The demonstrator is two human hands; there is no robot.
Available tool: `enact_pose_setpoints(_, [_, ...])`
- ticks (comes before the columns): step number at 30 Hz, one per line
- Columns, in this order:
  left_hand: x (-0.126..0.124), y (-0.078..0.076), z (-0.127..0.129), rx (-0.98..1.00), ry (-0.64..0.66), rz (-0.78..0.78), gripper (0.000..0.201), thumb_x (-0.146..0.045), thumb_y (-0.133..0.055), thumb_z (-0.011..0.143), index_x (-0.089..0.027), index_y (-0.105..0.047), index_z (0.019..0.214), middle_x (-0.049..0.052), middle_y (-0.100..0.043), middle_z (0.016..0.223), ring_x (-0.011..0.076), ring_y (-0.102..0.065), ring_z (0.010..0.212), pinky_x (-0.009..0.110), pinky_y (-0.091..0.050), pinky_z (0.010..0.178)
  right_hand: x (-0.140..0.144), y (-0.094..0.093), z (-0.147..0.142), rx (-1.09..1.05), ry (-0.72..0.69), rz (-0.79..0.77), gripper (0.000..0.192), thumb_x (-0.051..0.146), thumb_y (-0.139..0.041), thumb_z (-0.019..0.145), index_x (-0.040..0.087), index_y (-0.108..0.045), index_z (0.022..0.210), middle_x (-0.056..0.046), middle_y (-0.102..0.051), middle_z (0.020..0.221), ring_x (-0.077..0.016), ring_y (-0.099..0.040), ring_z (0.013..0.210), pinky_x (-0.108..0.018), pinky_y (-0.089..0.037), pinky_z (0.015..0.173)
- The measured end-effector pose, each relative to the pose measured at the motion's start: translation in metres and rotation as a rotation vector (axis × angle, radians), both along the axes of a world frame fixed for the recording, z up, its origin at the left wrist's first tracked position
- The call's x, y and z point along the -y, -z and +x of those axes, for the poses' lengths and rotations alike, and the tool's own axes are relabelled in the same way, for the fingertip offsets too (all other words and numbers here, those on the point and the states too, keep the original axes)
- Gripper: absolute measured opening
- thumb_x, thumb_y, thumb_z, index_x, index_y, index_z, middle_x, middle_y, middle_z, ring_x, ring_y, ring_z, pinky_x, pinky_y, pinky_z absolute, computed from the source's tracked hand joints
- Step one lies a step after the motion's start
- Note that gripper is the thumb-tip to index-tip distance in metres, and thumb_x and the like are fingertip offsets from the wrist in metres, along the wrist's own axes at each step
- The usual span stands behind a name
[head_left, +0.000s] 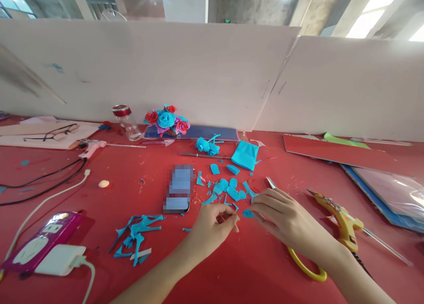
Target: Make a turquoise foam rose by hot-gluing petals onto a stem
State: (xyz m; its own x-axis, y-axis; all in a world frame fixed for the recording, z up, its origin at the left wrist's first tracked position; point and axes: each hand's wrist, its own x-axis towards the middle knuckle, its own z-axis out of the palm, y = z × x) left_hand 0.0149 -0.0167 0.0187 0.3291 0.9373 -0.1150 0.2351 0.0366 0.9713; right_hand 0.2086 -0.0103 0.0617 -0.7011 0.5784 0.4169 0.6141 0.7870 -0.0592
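My left hand (pixel 213 226) hovers over the red table with thumb and fingertips pressed together; whatever may be between them is too small to make out. To its right, my right hand (pixel 286 215) has its fingers stretched downward, side by side. A small blue paper piece (pixel 248 213) lies at its fingertips; whether they touch it I cannot tell. Beyond both hands, several cut blue petal-shaped pieces (pixel 232 192) are scattered. Scissors (pixel 306 268) with yellow handles lie partly hidden beneath my right hand and forearm.
A phone (pixel 179 189) and blue scraps (pixel 135 237) lie left of centre. Behind are blue paper roses (pixel 208 146), folded blue paper (pixel 245 155), a flower arrangement (pixel 168 119) and a glass bottle (pixel 127 123). A yellow glue gun (pixel 341 220) rests right; a power strip (pixel 43 240) left.
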Motion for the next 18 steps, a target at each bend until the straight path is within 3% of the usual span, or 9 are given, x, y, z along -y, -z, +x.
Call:
enact_pose_setpoints(8, [-0.001, -0.001, 0.002, 0.050, -0.008, -0.084, 0.022, -0.032, -0.057, 0.078, -0.016, -0.063, 0.064, 0.002, -0.067, 0.060, 0.0116, -0.048, 0.053, 0.022, -0.030, 0.048, 0.002, 0.001, 0.004, 0.013, -0.015, 0.015, 0.017, 0.013, -0.046, 0.088, 0.019, -0.061, 0.083, -0.005, -0.065, 0.082, -0.0163, -0.056, 0.075, -0.032, -0.047, 0.066])
enact_pose_setpoints(15, [-0.004, 0.002, -0.001, 0.236, -0.014, -0.263, 0.022, -0.036, -0.062, 0.074, -0.015, -0.064, 0.069, 0.002, -0.066, 0.058, 0.0064, -0.031, 0.043, 0.021, -0.021, 0.044, 0.004, -0.006, 0.010, -0.004, -0.047, 0.016, 0.017, 0.012, -0.047, 0.087, 0.020, -0.063, 0.087, -0.006, -0.064, 0.087, -0.0176, -0.057, 0.080, -0.032, -0.048, 0.069])
enact_pose_setpoints(18, [-0.006, 0.002, -0.003, 0.284, -0.023, -0.304, 0.023, -0.037, -0.063, 0.074, -0.015, -0.063, 0.071, 0.002, -0.066, 0.059, 0.0055, -0.028, 0.042, 0.021, -0.020, 0.043, 0.008, -0.002, 0.026, -0.091, 0.058, 0.009, 0.014, 0.015, -0.049, 0.086, 0.021, -0.062, 0.089, -0.006, -0.063, 0.091, -0.0169, -0.058, 0.081, -0.031, -0.048, 0.071])
